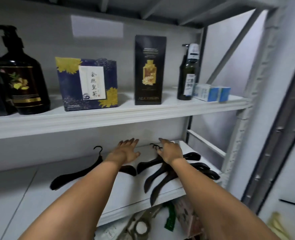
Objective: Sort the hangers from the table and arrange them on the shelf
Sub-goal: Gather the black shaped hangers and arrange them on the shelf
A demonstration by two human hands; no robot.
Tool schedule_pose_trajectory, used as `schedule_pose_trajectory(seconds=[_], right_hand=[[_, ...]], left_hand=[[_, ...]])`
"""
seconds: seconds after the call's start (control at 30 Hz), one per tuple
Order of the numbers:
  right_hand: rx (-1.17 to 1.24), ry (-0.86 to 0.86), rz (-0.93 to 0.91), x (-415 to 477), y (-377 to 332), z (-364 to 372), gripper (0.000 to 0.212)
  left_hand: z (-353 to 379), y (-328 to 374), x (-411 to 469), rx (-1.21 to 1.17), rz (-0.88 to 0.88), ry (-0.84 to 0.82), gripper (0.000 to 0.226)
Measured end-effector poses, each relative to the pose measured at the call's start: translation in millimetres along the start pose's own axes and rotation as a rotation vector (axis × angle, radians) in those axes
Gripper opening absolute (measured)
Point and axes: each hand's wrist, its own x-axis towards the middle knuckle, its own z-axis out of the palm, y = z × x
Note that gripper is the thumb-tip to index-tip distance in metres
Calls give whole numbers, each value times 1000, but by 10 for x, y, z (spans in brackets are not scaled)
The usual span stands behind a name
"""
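Note:
Dark wooden hangers lie on the white lower shelf [126, 191]. One hanger [77, 174] lies at the left, its hook pointing to the back. A stack of several hangers [153, 177] lies at the right, hooks toward the back wall. My left hand [127, 151] reaches over the shelf between the two groups, fingers straight and spread, holding nothing. My right hand [171, 150] rests on the necks of the stacked hangers with fingers extended near the hooks; my right forearm hides part of the stack.
The upper shelf [108, 116] carries a dark pump bottle [22, 78], a blue and gold box [89, 84], a tall black box [149, 70], a green bottle [187, 73] and small blue-white boxes [210, 92]. The metal shelf post [242, 132] stands right. Clutter sits below the lower shelf.

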Motion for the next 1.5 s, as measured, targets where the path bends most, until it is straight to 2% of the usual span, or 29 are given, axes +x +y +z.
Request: schedule_pose_trajectory(seconds=[0.33, 0.57, 0.9, 1.5], right_hand=[[-150, 135, 352, -914, 901, -908, 46], [-206, 188, 589, -1648, 1536, -1273, 44], [-296, 246, 871, -2707, 2266, -1512, 46], [-365, 276, 1307, -4600, 3094, -1666, 47]], left_hand=[[-378, 1358, 160, -16, 399, 57, 66], [-338, 2270, 124, -8, 661, 50, 66], [-112, 3581, -148, 39, 945, 46, 67], [364, 5460, -1011, 78, 1357, -8, 66]])
